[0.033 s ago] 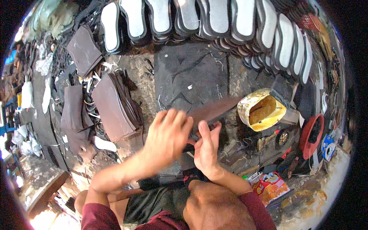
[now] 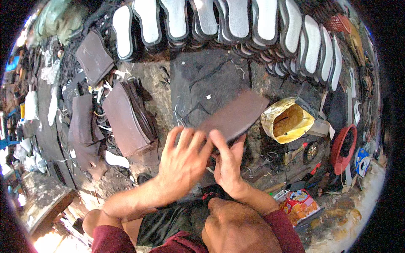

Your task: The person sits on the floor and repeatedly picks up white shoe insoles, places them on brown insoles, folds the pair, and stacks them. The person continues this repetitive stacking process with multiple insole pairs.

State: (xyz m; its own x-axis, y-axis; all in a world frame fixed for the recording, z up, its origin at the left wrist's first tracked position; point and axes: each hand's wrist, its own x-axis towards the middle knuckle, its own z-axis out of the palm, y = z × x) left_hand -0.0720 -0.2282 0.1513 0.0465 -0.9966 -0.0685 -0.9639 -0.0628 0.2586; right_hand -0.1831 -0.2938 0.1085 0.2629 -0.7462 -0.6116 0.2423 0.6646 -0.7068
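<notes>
A flat brown rubber-like sheet point(image 2: 238, 113) slants away from me over the dark board, its far end raised toward the right. My right hand point(image 2: 228, 166) pinches its near edge, thumb on top and the other fingers partly hidden underneath. My left hand point(image 2: 182, 158) is bent over the sheet's near left end; its thumb is out of sight. Left of my hands lies a stack of similar brown sheets point(image 2: 123, 114). Just right of the held sheet stands a cut-open yellow container point(image 2: 304, 128), stained inside.
Stacks of white-topped soles point(image 2: 177, 19) curve along the far side. More brown sheets point(image 2: 93, 57) lie at far left. A red ring-shaped item point(image 2: 337, 158), a small wheel point(image 2: 312, 152) and a red packet point(image 2: 300, 206) are at right. A worn wooden block point(image 2: 44, 202) stands at near left.
The brown sheet has tilted so that its broad face now shows, where it was almost edge-on. My left fingers have spread somewhat and my right thumb has come down over the sheet's edge.
</notes>
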